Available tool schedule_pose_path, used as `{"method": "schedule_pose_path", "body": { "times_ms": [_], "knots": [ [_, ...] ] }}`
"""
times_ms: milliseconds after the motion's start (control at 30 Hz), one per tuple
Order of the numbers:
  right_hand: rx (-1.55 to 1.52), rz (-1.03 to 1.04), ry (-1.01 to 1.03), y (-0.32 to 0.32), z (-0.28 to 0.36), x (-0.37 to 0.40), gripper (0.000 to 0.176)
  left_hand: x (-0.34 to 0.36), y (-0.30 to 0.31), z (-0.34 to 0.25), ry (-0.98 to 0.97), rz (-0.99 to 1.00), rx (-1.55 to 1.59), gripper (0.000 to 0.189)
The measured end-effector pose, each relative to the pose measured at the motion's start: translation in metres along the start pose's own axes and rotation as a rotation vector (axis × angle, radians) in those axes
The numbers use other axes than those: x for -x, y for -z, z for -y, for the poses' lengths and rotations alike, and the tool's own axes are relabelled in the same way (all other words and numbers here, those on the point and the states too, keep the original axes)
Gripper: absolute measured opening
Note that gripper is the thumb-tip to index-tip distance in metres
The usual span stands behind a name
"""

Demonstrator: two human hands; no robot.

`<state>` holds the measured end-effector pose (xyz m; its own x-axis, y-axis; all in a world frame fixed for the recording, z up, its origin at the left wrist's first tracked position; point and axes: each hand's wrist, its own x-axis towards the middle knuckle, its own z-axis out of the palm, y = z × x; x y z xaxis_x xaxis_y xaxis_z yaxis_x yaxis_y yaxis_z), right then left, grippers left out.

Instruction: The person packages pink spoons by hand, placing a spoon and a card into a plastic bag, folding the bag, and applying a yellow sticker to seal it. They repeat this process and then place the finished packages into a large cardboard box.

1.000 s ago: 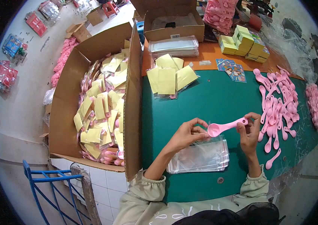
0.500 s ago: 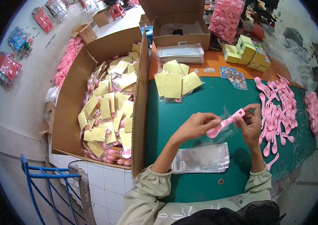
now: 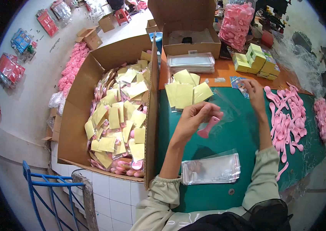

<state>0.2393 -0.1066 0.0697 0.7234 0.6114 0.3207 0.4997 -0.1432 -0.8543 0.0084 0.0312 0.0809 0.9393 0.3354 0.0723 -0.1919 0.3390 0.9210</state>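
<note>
My left hand [image 3: 198, 120] is closed round a pink spoon [image 3: 209, 128], which points down toward the table. A clear plastic bag [image 3: 226, 109] spreads out to the right of those fingers. At the far side of the green mat, my right hand [image 3: 253, 90] has its fingers bent together at the printed blue cards [image 3: 235, 81] and covers part of them. Below the left hand lies a stack of clear bags [image 3: 211, 169]. Packed bags with yellow cards [image 3: 184, 94] lie beyond the left hand.
A large cardboard box [image 3: 153, 115] full of packed spoons stands at left. Loose pink spoons [image 3: 286, 119] are heaped at right. Stacks of yellow-edged cards [image 3: 255, 57], more clear bags [image 3: 191, 61] and an open carton [image 3: 193, 48] stand at the back.
My right hand has let go of the spoon and moved away to the printed cards. My left hand keeps the spoon, now turned downward, and has shifted slightly left and away from me.
</note>
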Motion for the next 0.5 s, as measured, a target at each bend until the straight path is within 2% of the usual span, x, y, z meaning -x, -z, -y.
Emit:
{"method": "schedule_pose_path", "body": {
  "times_ms": [67, 133, 200, 267, 300, 400, 433, 500],
  "knots": [
    [0.884, -0.15, -0.001, 0.021, -0.068, -0.021, 0.049, 0.003, 0.003, -0.007, -0.017, -0.012, 0.014, 0.029],
    [1.025, -0.19, -0.039, 0.03, -0.134, -0.02, 0.046, 0.006, 0.005, -0.012, -0.042, -0.004, -0.002, 0.028],
    [0.835, -0.146, -0.109, 0.026, -0.148, -0.021, 0.049, 0.006, 0.007, -0.014, -0.049, -0.009, 0.005, 0.027],
    [0.321, -0.03, -0.224, 0.035, -0.16, -0.014, 0.056, 0.005, 0.007, -0.01, -0.025, -0.015, 0.042, 0.026],
    [0.424, 0.012, -0.234, 0.034, -0.132, -0.008, 0.048, 0.005, 0.006, -0.008, 0.002, -0.012, 0.027, 0.026],
    [0.061, 0.1, -0.272, 0.038, -0.117, 0.004, 0.038, 0.003, 0.003, -0.009, 0.061, 0.01, -0.036, 0.027],
    [-0.082, 0.059, -0.227, 0.034, -0.104, 0.01, 0.035, 0.004, 0.003, -0.009, 0.078, 0.027, -0.058, 0.027],
    [-0.342, 0.116, -0.297, 0.034, -0.065, 0.027, 0.038, 0.004, 0.004, -0.006, 0.107, 0.054, -0.076, 0.028]
  ]
}}
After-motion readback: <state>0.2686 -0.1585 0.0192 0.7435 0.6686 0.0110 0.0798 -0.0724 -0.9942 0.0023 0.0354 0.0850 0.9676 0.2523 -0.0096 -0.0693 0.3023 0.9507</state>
